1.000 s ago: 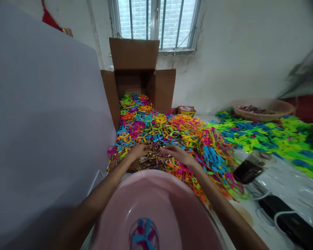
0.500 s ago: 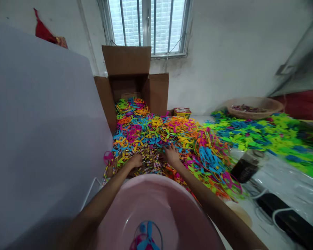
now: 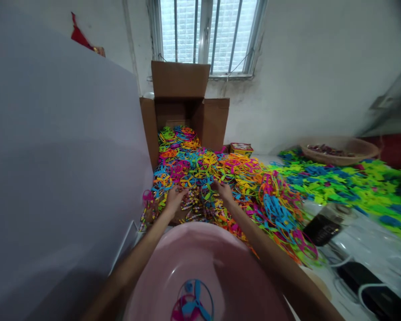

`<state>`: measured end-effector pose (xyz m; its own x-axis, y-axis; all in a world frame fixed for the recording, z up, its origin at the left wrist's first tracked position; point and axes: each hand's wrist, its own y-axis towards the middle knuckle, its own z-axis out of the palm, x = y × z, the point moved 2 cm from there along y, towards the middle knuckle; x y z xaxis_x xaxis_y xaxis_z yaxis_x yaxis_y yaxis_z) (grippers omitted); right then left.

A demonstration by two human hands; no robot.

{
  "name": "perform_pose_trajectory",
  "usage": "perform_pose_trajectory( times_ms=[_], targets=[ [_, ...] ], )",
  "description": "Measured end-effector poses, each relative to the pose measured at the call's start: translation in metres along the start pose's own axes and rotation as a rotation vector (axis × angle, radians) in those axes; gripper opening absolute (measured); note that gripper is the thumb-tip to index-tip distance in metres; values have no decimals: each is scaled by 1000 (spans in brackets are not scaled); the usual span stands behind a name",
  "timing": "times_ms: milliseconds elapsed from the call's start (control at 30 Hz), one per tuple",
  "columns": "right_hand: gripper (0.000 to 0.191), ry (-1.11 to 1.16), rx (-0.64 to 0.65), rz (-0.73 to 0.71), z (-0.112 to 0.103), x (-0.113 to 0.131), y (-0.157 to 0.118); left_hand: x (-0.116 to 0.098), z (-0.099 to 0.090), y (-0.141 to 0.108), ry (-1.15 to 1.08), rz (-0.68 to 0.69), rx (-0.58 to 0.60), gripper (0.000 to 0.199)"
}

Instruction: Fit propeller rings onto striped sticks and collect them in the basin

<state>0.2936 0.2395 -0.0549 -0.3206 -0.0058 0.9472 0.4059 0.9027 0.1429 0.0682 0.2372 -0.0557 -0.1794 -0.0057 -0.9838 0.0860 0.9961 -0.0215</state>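
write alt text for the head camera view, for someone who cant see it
The left hand and right hand reach among small striped sticks on a heap of bright plastic propeller rings before an open cardboard box. A pink plastic basin in the foreground holds one blue and pink propeller ring.

A basin [image 3: 153,267] sits right in front of me with a propeller [image 3: 194,303] in it. Beyond it, plastic propeller rings [image 3: 200,169] heap out of a cardboard box [image 3: 175,111] below the window [image 3: 207,35]. A board [image 3: 60,178] stands on my left; plastic cutouts [image 3: 337,187] lie on my right, before a basket [image 3: 337,151].
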Motion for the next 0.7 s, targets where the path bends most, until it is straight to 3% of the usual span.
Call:
perform_pose_trajectory(
  times_ms=[133,267,433,700],
  targets=[
    [56,184,18,52,-2,10,-15,-3,-3,-16,-122,0,4,17],
    [55,334,81,76,1,21,-38,-10,4,-21,-191,70,14,24],
    [53,444,201,70,20,31,-75,-22,14,-28,-185,218,12,24],
    [43,459,413,48,10,58,-94,-39,-12,-40,-176,351,42,30]
  ],
)
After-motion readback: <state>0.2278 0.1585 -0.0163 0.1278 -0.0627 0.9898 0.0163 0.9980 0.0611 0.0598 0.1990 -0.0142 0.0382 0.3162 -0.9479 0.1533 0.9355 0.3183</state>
